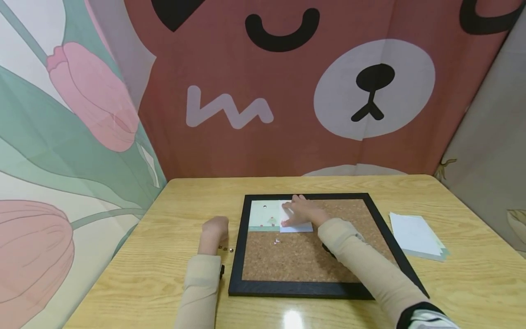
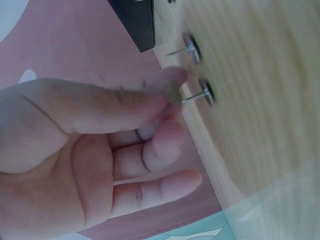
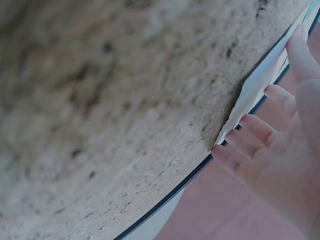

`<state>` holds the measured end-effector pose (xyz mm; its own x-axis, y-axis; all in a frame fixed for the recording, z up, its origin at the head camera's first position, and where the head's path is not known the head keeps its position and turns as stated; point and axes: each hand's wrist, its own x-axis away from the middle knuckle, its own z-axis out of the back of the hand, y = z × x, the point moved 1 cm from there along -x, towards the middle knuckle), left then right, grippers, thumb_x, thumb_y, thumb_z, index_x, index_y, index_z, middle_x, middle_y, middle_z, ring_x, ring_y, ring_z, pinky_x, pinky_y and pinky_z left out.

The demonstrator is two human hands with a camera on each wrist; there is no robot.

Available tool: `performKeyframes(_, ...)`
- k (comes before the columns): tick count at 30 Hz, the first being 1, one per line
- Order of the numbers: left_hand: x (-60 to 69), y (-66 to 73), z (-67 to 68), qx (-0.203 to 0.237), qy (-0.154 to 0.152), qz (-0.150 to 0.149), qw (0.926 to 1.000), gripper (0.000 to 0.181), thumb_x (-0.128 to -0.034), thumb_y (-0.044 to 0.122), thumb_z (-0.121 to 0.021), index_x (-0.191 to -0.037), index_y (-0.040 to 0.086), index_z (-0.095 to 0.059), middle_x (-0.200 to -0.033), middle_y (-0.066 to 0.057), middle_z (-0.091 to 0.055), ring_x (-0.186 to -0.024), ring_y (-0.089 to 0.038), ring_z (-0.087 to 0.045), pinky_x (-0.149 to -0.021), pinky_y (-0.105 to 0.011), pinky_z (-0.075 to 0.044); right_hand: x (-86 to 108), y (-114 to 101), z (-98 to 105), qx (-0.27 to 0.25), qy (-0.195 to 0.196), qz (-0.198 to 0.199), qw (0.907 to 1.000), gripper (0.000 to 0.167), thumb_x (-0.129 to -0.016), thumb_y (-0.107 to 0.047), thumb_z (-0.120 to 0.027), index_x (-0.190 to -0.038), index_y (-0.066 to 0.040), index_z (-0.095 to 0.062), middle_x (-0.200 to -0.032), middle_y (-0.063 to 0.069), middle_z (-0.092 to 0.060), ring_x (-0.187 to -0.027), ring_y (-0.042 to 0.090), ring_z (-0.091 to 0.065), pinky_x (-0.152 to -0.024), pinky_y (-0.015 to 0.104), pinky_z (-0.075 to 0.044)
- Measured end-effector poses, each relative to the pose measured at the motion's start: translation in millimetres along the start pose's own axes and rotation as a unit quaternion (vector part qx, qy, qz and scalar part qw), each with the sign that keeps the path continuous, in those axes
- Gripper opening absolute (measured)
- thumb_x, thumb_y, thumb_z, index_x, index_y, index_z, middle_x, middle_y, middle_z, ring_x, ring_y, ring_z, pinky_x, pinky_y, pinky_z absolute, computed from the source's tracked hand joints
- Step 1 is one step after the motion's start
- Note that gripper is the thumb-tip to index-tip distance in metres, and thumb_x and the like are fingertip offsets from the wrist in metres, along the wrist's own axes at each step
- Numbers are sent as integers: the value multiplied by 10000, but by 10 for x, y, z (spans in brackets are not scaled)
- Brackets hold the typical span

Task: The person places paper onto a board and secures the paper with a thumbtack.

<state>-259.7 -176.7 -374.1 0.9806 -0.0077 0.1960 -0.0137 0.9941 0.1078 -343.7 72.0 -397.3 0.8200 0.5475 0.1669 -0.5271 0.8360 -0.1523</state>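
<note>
Black-framed corkboard (image 1: 296, 262): lying flat on the wooden tabletop (image 1: 135, 283), evidently serving as backing. Illustrated card (image 1: 260, 217): occupying the cork's upper left corner, one tack (image 1: 265, 206) showing near its top, presumably fixing it. White card (image 1: 297, 228): lying on the cork just right of the illustrated card, apparently being lined up with it. Stack of cards (image 1: 416, 235): sitting off the board's right side, probably waiting within reach. Thumbtacks (image 2: 209, 93): resting on their heads beside the board's left side, leaving the pins exposed.

Right hand (image 1: 303, 211): reaching across the board from lower right, fingers spreading wide and pressing the white card, seemingly steadying it, none curling round anything. Left hand (image 1: 215, 228): hovering beside the board by the thumbtacks, thumb and forefinger meeting in a pinch on a small brass-coloured piece, likely another tack, though blur is obscuring it.
</note>
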Motion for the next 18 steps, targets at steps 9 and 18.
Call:
performKeyframes(9, -10, 6, -1, 276, 234, -69, 9993, 176, -818, -113, -473, -928, -65, -603, -827, -154, -597, -636, -196, -479, -553, -286, -422, 2, -2, -16, -13, 13, 17, 10000, 708, -757, -576, -589, -1336, -202, -428, -1202, 126, -401, -1032, 248, -363, -808, 435, -378)
performKeyframes(18, -39, -17, -2, 494, 252, -59, 9984, 164, -840, -101, -445, -894, -80, -598, -792, -155, -581, -615, -198, -458, -550, -286, -405, 12, 1, 8, 39, 12, 97, 9999, 709, -767, -574, -579, -1340, -190, -419, -1224, 145, -389, -1059, 270, -358, -820, 444, -375)
